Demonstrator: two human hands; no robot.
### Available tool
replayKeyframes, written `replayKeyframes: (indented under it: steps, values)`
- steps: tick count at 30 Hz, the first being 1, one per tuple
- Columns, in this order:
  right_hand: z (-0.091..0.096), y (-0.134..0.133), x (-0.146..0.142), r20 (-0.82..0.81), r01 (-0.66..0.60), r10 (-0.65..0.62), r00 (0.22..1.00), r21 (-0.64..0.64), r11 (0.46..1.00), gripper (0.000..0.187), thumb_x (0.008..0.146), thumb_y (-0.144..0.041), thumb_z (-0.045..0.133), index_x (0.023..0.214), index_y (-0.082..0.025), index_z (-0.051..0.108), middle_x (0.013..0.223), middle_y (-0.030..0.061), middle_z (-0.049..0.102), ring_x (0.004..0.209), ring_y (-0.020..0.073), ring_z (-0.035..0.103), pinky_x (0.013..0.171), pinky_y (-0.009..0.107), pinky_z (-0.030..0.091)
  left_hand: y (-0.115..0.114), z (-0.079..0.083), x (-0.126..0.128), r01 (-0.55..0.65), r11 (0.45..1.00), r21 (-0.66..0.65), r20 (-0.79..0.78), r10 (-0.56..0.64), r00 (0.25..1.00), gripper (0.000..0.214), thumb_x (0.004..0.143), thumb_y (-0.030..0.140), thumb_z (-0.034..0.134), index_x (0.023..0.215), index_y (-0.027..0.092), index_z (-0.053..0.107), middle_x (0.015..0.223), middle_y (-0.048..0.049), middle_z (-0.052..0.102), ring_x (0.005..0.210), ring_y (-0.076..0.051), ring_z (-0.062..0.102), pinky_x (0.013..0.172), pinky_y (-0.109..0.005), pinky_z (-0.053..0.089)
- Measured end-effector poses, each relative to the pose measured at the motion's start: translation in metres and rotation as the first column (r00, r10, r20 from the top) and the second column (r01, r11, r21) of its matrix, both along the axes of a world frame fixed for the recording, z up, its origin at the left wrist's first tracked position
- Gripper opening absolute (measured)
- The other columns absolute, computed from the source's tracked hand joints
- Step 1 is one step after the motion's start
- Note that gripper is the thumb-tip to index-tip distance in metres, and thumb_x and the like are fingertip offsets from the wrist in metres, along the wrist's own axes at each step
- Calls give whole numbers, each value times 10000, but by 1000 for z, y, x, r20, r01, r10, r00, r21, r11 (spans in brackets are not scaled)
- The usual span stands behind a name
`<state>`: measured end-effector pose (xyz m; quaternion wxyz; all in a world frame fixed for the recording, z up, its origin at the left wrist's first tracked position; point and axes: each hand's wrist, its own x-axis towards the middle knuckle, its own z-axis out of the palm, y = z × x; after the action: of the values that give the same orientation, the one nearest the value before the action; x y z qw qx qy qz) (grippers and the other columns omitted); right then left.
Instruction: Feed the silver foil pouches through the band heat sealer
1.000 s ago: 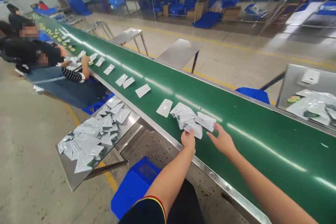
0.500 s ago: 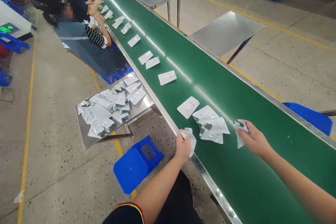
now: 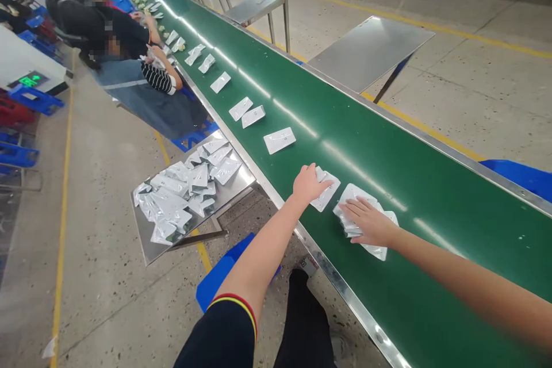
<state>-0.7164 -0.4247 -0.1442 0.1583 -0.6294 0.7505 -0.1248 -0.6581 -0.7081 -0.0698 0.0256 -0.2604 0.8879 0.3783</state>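
My left hand (image 3: 311,184) grips a white pouch (image 3: 326,198) at its left edge, the thumb lying across its top; part of the pouch is hidden under the hand. To the right, my right hand (image 3: 367,221) lies flat, fingers stretched out, on a small pile of white pouches (image 3: 379,249). Both the single pouch and the pile rest on the green conveyor belt (image 3: 414,287). Farther up the belt lies another white pouch (image 3: 279,140), with a pair of pouches (image 3: 252,117) beyond it.
A metal side table (image 3: 146,244) at left bears a heap of silvery-white pouches (image 3: 172,190). Below it stands a blue stool (image 3: 219,276). Co-workers (image 3: 150,86) sit along the belt's far left side. A bare metal table (image 3: 375,52) adjoins the opposite side.
Both hands held a pouch above the belt before. My left hand has moved forward onto the single pouch; my right hand has come left and down onto the pile, its fingers now flat.
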Motion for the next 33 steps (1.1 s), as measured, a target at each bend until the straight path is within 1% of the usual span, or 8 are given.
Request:
replayKeyframes:
  steps: [3, 8, 14, 18, 21, 24, 28, 33]
  values:
    - [1, 19, 11, -2, 50, -51, 999, -38, 998, 370, 893, -160, 686, 1235, -222, 811, 1290, 153, 772, 1403, 348, 620, 1332, 608, 326, -1, -10, -29, 71, 997, 9, 188, -71, 980, 617, 818, 562, 922, 1236, 153, 727, 1298, -235, 761, 1226, -391, 722, 998, -373, 528]
    - [19, 47, 38, 165, 482, -459, 873, -149, 864, 305, 863, -88, 582, 1000, -212, 825, 1085, 142, 806, 1272, 337, 687, 1268, 566, 435, 13, -4, -36, 234, 971, 59, 247, -241, 939, 280, 836, 381, 893, 740, 220, 684, 859, -99, 780, 895, -293, 753, 827, -319, 514]
    - [59, 91, 75, 364, 976, -905, 218, -105, 193, 407, 1004, -495, 522, 965, -210, 810, 1035, 138, 822, 996, 343, 760, 869, 449, 616, 42, 38, -2, 490, 871, -14, 91, -487, 869, 265, 983, 399, 682, 792, 217, 704, 927, -66, 758, 933, -250, 693, 862, -318, 491]
    - [106, 134, 135, 602, 960, -761, -240, 29, -279, 498, 904, -671, 639, 898, -200, 804, 747, 80, 768, 716, 281, 710, 660, 354, 548, 85, 55, 27, 592, 805, -32, -188, -587, 788, 400, 1052, 529, 548, 904, 213, 744, 909, -53, 724, 866, -229, 663, 821, -319, 487]
    - [143, 166, 206, 714, 873, -610, -344, 5, -487, 517, 873, -696, 700, 913, -196, 822, 753, 75, 774, 710, 271, 699, 675, 354, 550, 139, 61, 45, 707, 706, 49, -276, -671, 689, 531, 1047, 670, 545, 879, 206, 742, 832, -39, 688, 781, -215, 630, 759, -306, 476]
    - [176, 198, 298, 765, 724, -477, -432, -20, -689, 566, 848, -736, 731, 963, -192, 839, 806, 79, 792, 726, 269, 702, 689, 357, 560, 212, 66, 71, 822, 544, 168, -315, -761, 567, 622, 1020, 767, 563, 849, 194, 735, 775, -32, 658, 729, -205, 598, 709, -290, 470]
    - [217, 233, 459, 754, 355, -239, -612, -9, -935, 586, 806, -775, 769, 874, -195, 825, 744, 80, 763, 665, 257, 664, 625, 345, 534, 318, 82, 129, 956, 167, 240, -350, -904, 246, 676, 988, 818, 589, 810, 183, 740, 740, -35, 640, 711, -201, 589, 682, -275, 477]
    - [259, 261, 701, 610, -333, 222, -761, -74, -940, 572, 740, -765, 813, 613, -226, 669, 575, 63, 638, 532, 209, 531, 509, 328, 431, 431, 115, 228, 927, -303, 222, -432, -882, -185, 585, 1016, 718, 642, 793, 187, 749, 741, -39, 669, 700, -191, 618, 680, -260, 498]
